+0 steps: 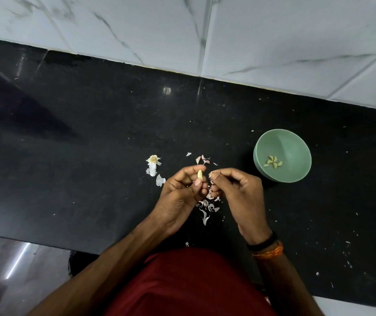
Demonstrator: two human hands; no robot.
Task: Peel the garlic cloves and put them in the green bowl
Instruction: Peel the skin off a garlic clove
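Left hand point(180, 190) pinches peeled clove point(200, 175); right hand point(234, 190) pinches skin point(210, 175) (papery).

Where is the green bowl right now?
In the head view, the green bowl sits on the black counter, just right of the right hand, with peeled garlic cloves inside it.

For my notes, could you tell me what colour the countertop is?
The countertop is glossy black, flecked with pale bits of garlic skin; the head view shows it.
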